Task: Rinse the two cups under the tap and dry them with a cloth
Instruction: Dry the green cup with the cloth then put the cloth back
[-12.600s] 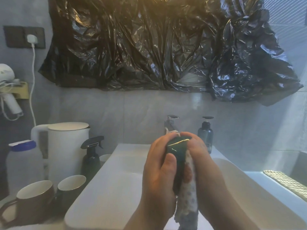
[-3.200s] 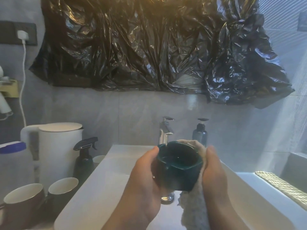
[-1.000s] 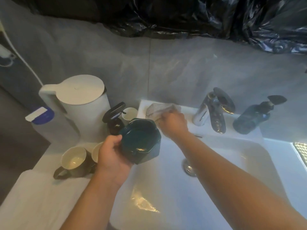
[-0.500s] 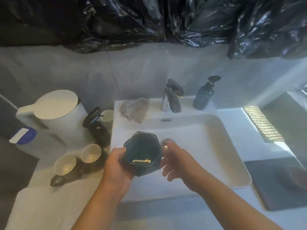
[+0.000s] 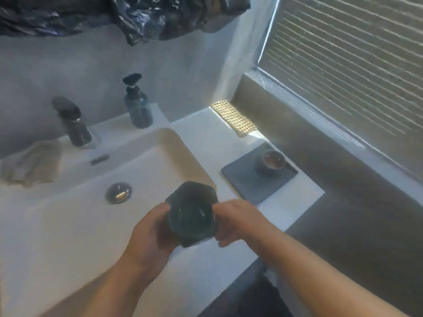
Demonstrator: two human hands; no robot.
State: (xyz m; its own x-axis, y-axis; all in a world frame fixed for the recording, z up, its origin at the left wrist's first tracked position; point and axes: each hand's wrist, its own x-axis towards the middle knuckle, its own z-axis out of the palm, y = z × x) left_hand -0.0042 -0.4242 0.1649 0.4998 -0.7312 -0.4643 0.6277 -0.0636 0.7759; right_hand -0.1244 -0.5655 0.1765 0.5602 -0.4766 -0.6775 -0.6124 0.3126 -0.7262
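A dark green faceted cup (image 5: 191, 213) is held above the front right part of the white sink (image 5: 68, 225), with its mouth turned toward the camera. It is gripped from the left by the left hand (image 5: 151, 233), whose fingers are curled round its side. From the right it is gripped by the right hand (image 5: 238, 221), whose thumb and fingers are closed on its rim and wall (finer finger detail is lost to blur).

The cloth (image 5: 32, 163) is noted lying crumpled on the sink's back ledge, left of the tap (image 5: 71, 122) and well apart from both hands. A dark pump bottle (image 5: 137, 108) is stood on the ledge to the tap's right. The drain (image 5: 118, 192) is seen in the basin floor.

On the white counter (image 5: 201, 138) right of the sink a grey mat (image 5: 251, 184) is laid, and a second small cup (image 5: 272, 162) is stood upright on its far portion. Black plastic sheeting (image 5: 137, 17) is hung on the wall above. A slatted blind (image 5: 343, 65) is recorded at the right.
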